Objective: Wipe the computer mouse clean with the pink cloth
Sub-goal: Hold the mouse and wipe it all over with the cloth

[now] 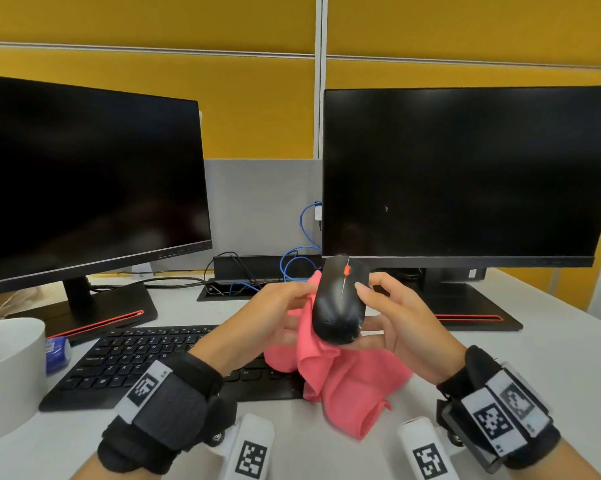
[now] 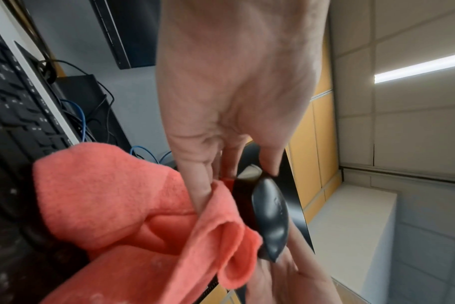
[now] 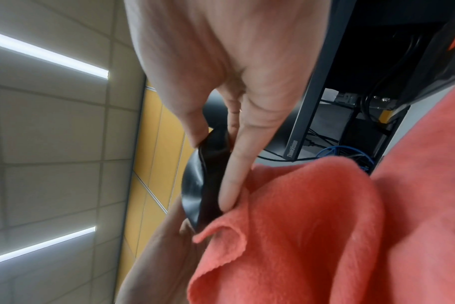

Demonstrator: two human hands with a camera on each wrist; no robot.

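Observation:
The black computer mouse (image 1: 339, 299) with a red scroll wheel is held up above the desk, nose pointing away from me. My right hand (image 1: 365, 310) grips it, thumb on its top right and fingers under its rear. The pink cloth (image 1: 347, 375) hangs from under the mouse down to the desk. My left hand (image 1: 301, 299) pinches the cloth against the mouse's left side. In the left wrist view a finger (image 2: 200, 191) presses on the cloth (image 2: 112, 195) beside the mouse (image 2: 270, 216). The right wrist view has the mouse (image 3: 192, 189) edge-on, cloth (image 3: 312, 226) below it.
A black keyboard (image 1: 146, 362) lies under my left forearm. Two dark monitors (image 1: 84, 174) (image 1: 465, 174) stand behind on black bases. A white round container (image 1: 8, 375) and a small blue-and-white item (image 1: 58, 353) sit at the left. Cables (image 1: 292, 265) run between the monitors.

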